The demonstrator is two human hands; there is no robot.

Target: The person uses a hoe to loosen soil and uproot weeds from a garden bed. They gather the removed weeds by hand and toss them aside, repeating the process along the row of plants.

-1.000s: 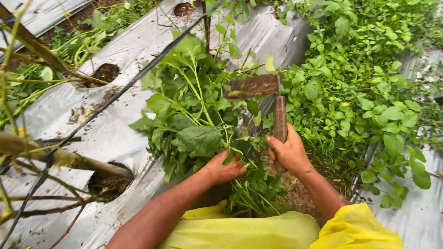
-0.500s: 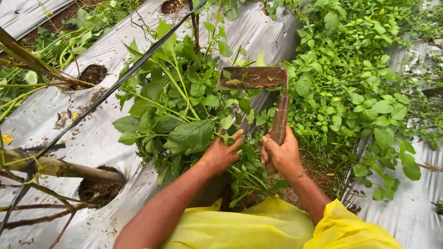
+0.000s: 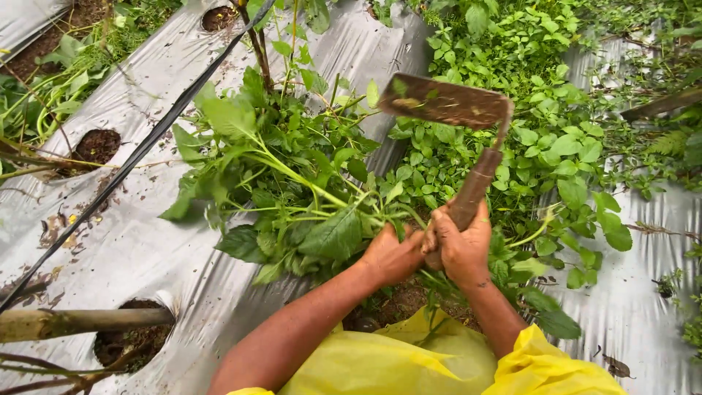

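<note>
My right hand (image 3: 461,245) grips the brown wooden handle of a small hand hoe (image 3: 468,139), whose rusty flat blade is raised above the greenery. My left hand (image 3: 391,256) is closed around the stems of a large leafy green weed (image 3: 292,190), whose leaves lean left over the silver plastic mulch sheet (image 3: 131,249). Both hands sit close together, almost touching, above a patch of bare soil (image 3: 395,303). Yellow sleeves cover my upper arms at the bottom of the view.
A black drip hose (image 3: 139,157) runs diagonally across the silver mulch. Round planting holes (image 3: 99,145) with soil dot the sheet. A bamboo stake (image 3: 80,322) lies at lower left. Dense low weeds (image 3: 526,110) fill the furrow on the right.
The hoe blade has lifted higher and swung to the right. My two hands have drawn closer together, and my left hand has tightened on the weed stems.
</note>
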